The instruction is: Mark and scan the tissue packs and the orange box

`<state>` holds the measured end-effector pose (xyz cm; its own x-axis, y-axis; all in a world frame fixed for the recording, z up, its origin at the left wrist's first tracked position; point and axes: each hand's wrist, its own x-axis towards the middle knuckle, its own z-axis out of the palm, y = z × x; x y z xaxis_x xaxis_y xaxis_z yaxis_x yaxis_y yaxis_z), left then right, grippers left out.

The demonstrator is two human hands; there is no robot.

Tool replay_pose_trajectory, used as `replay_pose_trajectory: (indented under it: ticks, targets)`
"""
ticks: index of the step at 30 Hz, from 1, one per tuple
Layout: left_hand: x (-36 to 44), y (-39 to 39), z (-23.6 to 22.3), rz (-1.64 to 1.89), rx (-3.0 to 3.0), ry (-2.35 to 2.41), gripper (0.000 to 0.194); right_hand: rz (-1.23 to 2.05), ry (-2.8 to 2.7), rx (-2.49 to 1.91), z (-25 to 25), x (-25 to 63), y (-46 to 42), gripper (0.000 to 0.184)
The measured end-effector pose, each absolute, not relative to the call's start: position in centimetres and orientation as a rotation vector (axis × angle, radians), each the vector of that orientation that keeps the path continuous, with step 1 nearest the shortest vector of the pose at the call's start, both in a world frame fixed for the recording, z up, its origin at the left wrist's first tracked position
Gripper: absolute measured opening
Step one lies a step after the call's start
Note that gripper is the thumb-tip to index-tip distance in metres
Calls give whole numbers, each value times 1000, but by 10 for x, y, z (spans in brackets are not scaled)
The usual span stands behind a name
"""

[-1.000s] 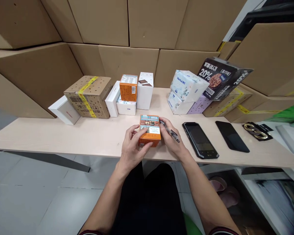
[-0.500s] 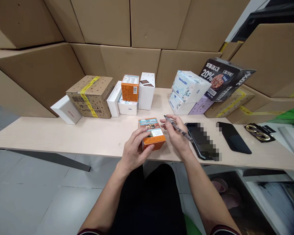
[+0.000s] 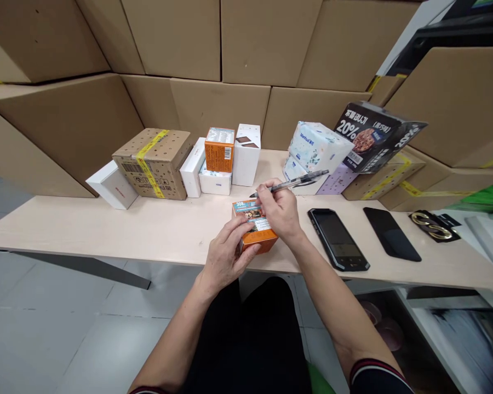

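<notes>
A small orange box [image 3: 259, 237] with a blue printed top stands near the table's front edge. My left hand [image 3: 230, 246] grips its left side, fingers over the top and thumb along the front. Between the fingers of my right hand [image 3: 280, 210] is a pen [image 3: 299, 181], its dark tip pointing left just over the far part of the box top. Whether the tip touches the box I cannot tell. My right hand lies against the box's right side and hides part of its print.
At the back left are a taped carton [image 3: 152, 164], white boxes [image 3: 247, 156] and another orange box [image 3: 219, 150]. Tissue packs [image 3: 318, 146] and a black box [image 3: 373, 137] stand back right. A handheld device [image 3: 339, 239] and a dark phone [image 3: 391, 233] lie on the right.
My right hand has moved left with the pen, from beside the orange box to over its top. The pen now lies flatter, tip to the left. My left hand stays on the box.
</notes>
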<state>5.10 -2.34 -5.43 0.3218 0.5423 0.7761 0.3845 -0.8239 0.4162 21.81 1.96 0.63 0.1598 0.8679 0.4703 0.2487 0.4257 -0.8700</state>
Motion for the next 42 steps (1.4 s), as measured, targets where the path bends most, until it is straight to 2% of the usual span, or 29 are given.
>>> replay_pose_trajectory:
  ticks: [5, 11, 42]
  targets:
    - [51, -25, -55, 1507, 2419, 868, 44, 411, -1317, -1186, -1, 216, 16, 25]
    - [50, -25, -55, 1494, 2422, 875, 42, 525, -1285, -1152, -8, 221, 14, 27]
    - [52, -25, -55, 1512, 2399, 876, 40, 481, -1480, -1194, -4, 226, 16, 24]
